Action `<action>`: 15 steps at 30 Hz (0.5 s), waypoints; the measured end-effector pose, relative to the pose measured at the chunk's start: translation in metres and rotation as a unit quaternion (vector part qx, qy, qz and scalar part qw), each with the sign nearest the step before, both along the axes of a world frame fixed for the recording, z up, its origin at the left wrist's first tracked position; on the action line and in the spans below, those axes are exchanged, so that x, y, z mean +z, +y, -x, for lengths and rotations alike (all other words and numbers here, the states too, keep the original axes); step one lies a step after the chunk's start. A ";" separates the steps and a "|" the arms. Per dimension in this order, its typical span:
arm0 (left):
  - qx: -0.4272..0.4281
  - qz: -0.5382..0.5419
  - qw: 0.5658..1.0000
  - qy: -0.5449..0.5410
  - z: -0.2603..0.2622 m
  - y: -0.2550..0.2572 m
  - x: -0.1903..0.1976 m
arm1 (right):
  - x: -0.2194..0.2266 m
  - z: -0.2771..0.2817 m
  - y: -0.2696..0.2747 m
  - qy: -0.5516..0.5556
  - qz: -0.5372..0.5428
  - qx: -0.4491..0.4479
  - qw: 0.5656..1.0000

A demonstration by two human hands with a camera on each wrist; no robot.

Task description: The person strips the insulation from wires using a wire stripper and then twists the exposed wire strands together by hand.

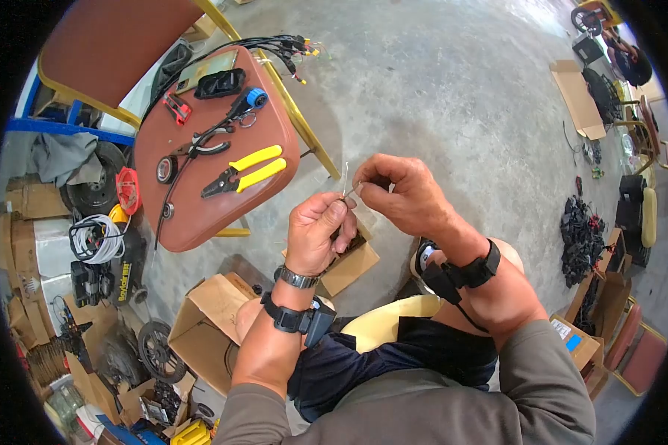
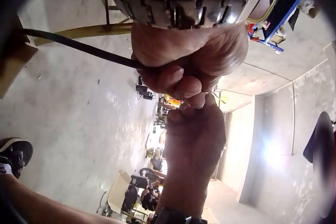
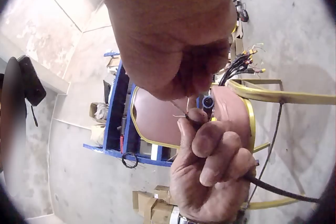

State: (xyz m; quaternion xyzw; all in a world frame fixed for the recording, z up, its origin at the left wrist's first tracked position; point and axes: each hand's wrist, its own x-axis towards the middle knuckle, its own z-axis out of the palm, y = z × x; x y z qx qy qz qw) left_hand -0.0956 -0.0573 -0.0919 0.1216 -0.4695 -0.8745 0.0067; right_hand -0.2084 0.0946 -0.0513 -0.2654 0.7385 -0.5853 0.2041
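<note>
My left hand [image 1: 319, 226] grips a black cable [image 2: 84, 49] near its end, thumb pressed over the fingers. Thin pale wires [image 1: 346, 174] stick up from the cable's end, above the left thumb. Close beside it, my right hand [image 1: 404, 193] pinches one of these fine strands between thumb and fingertips. In the right wrist view, the cable leaves the bottom of the left fist toward the right. The right fingertips are partly hidden there behind the hand itself.
To the left, a brown chair seat [image 1: 200, 222] carries yellow-handled wire strippers [image 1: 260, 176], black-handled pliers [image 1: 211, 148], a tape roll [image 1: 167, 169] and a cable with a blue connector [image 1: 257, 97]. An open cardboard box [image 1: 352, 271] stands below my hands. Black cable bundles [image 1: 583, 237] lie at right.
</note>
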 end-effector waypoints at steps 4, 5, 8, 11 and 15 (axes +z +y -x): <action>-0.003 -0.009 1.000 0.025 0.000 -0.003 -0.004 | -0.005 -0.001 -0.002 -0.020 0.003 0.001 1.000; -0.005 -0.008 1.000 0.022 0.000 -0.004 -0.002 | -0.005 -0.001 -0.001 -0.029 0.007 0.002 1.000; -0.003 -0.005 1.000 0.026 0.000 -0.004 -0.002 | -0.006 0.000 -0.002 -0.067 0.013 0.008 0.998; 0.007 -0.024 0.999 0.020 -0.001 -0.005 -0.001 | -0.013 -0.001 -0.004 -0.110 0.024 0.007 0.994; -0.012 -0.071 0.997 0.014 -0.002 -0.007 -0.002 | -0.018 -0.001 -0.005 -0.148 0.021 0.011 0.989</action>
